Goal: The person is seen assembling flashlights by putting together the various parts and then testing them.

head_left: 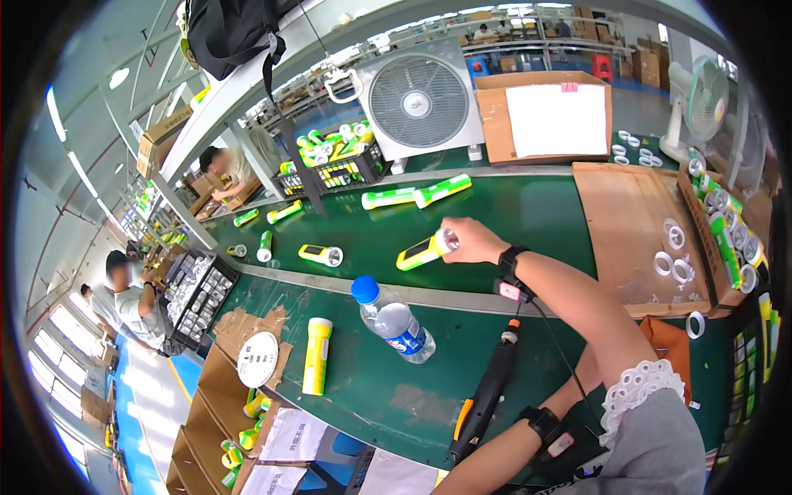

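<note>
R hand (472,240) clenched on lens end of yellow-green plastic flashlight (422,251), frame centre, on green conveyor belt (528,206). L hand out of view; black-orange electric screwdriver (487,394) lower centre on table (371,388). Several flashlights already on belt upstream; one yellow flashlight (317,355) left on table.

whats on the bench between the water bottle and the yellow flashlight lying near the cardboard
Nothing: in the head view the green bench top is bare between the water bottle and the yellow flashlight; the two lie apart.
</note>
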Demonstrator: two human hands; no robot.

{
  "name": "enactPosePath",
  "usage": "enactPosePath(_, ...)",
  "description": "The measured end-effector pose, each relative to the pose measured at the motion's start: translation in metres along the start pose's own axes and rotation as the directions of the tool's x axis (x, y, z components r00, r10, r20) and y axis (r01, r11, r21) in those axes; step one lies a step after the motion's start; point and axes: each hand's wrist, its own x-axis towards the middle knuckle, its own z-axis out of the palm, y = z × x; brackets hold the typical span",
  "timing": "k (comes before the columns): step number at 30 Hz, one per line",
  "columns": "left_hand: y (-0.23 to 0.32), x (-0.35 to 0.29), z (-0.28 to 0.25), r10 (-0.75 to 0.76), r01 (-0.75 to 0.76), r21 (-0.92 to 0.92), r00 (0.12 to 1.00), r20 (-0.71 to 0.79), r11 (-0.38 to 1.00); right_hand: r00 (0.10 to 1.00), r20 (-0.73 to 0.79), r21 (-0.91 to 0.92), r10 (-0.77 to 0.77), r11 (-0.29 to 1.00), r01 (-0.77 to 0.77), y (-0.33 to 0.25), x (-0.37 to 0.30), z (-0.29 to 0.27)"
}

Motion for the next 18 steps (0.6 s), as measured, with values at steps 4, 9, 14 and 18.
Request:
enactPosePath(4, 0.01, 0.003, -0.008, -0.414, 0.405, -0.194, 0.91, -0.008, 0.894, 0.953, -0.304, 0.061, -0.013, 0.998, 0.033, -0.042, -0.046, -0.099)
enactPosePath(9, 0.006, 0.001, -0.029, -0.379, 0.364, -0.731, 0.912, 0.156, 0.577, 0.96, -0.176, 0.035, 0.22, 0.975, -0.217, -0.057, -0.123, -0.189)
enactPosePath(14, 0.045, 0.0, -0.004, -0.446, 0.351, -0.721, 0.893, 0.065, 0.598, 0.875, 0.082, -0.026, 0.478, 0.878, -0.477, -0.058, -0.219, -0.167)
enactPosePath(18, 0.018, -0.001, -0.014, -0.425, 0.414, -0.546, 0.898, 0.114, 0.728, 0.794, 0.141, -0.198, 0.591, 0.803, -0.563, -0.086, -0.252, -0.159)
